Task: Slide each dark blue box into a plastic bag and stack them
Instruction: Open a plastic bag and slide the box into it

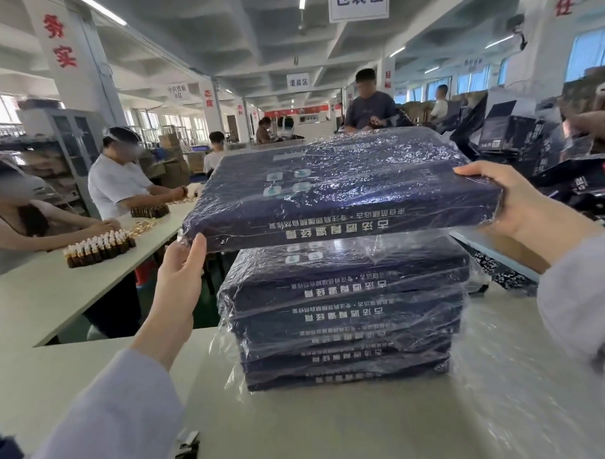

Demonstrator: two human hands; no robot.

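Observation:
A dark blue flat box in a clear plastic bag [340, 186] hangs level in the air above a stack of several bagged dark blue boxes [345, 313] on the white table [335, 434]. My left hand [181, 271] grips the held box at its near left corner, thumb up along the side. My right hand [509, 201] grips its near right corner, thumb on top and fingers underneath. A gap shows between the held box and the top of the stack.
Loose clear plastic [525, 376] lies on the table right of the stack. Dark blue cartons [517, 132] pile up at the right. On a long white table [39, 290] at the left, people work beside rows of small brown bottles [96, 245]. Another person [370, 103] stands behind.

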